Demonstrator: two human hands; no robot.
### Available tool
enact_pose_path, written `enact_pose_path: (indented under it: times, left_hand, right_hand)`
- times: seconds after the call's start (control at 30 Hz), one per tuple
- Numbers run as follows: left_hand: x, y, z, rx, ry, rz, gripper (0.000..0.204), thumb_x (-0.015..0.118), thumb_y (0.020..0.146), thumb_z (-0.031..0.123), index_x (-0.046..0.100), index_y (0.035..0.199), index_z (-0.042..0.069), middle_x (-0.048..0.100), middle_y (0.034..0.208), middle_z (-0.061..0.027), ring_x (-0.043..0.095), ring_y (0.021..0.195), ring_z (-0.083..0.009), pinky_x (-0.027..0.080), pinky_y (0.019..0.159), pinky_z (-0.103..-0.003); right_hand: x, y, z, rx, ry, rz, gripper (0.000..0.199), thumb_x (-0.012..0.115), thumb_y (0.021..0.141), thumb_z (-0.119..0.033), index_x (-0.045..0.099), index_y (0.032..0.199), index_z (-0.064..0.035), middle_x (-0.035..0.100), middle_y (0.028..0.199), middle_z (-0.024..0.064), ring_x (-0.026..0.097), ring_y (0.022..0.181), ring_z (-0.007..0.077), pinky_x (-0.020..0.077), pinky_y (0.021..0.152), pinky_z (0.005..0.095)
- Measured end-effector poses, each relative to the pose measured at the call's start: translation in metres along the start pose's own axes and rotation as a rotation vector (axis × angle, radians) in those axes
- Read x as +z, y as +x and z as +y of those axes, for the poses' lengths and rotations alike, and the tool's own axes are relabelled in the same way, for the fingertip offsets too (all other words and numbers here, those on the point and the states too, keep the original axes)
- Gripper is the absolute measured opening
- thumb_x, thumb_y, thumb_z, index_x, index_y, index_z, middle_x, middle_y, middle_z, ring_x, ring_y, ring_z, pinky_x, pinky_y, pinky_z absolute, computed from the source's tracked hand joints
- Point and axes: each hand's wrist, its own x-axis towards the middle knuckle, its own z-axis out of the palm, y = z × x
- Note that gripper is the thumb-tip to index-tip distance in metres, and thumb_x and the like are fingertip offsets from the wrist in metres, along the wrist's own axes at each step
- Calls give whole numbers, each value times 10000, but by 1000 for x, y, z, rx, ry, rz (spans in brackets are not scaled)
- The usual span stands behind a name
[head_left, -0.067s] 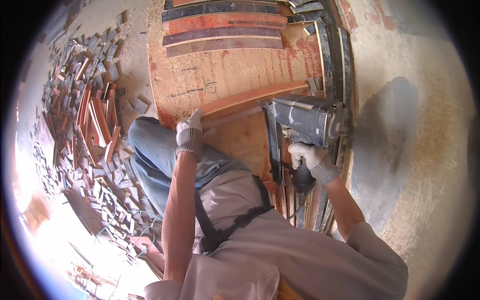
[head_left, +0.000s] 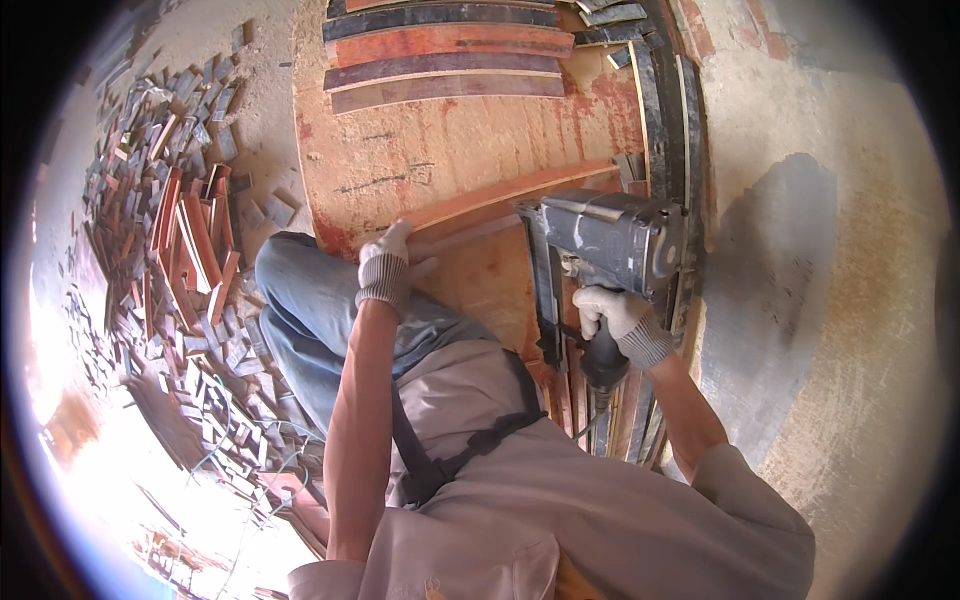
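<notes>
My right hand point(head_left: 612, 318), in a pale knit glove, is closed round the handle of a black nail gun point(head_left: 605, 235). The tool's long magazine slants down beside a plywood panel point(head_left: 480, 290). My left hand point(head_left: 385, 258), gloved too, grips the left end of a reddish wooden strip point(head_left: 510, 192). That strip lies crosswise over the panel, its right end touching or close to short dark wood pieces point(head_left: 632, 170) near the nail gun's front. The nail gun's nose and my left fingertips are partly hidden.
Several red and dark strips point(head_left: 445, 45) lie in rows at the panel's far end. Long dark battens point(head_left: 668, 120) run along its right side. A heap of wood offcuts point(head_left: 190, 240) covers the floor to the left. An air hose point(head_left: 590, 425) trails from the nail gun's handle.
My left hand has shifted very slightly to the right along with the strip. The nail gun has barely moved, a touch to the left.
</notes>
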Motion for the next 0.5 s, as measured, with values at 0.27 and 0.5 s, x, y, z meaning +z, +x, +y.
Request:
enact_pose_path:
  times: [0.27, 0.5]
  left_hand:
    - [53, 10, -33, -65, -650, -73, 424, 664, 989, 240, 586, 1337, 10, 589, 1322, -146, 662, 1114, -301, 652, 808, -375]
    - [43, 16, -19, -406, -1068, -104, 455, 780, 880, 189, 622, 1267, 8, 626, 1230, -172, 687, 1032, -326, 632, 810, -383]
  right_hand:
    - [16, 5, 5, -91, -145, -106, 268, 630, 961, -201, 672, 770, -18, 627, 596, 57, 586, 522, 151, 471, 576, 285]
    - [19, 6, -5, 131, 16, -52, 219, 589, 984, -176, 656, 830, -34, 625, 618, 56, 578, 577, 149, 476, 669, 313]
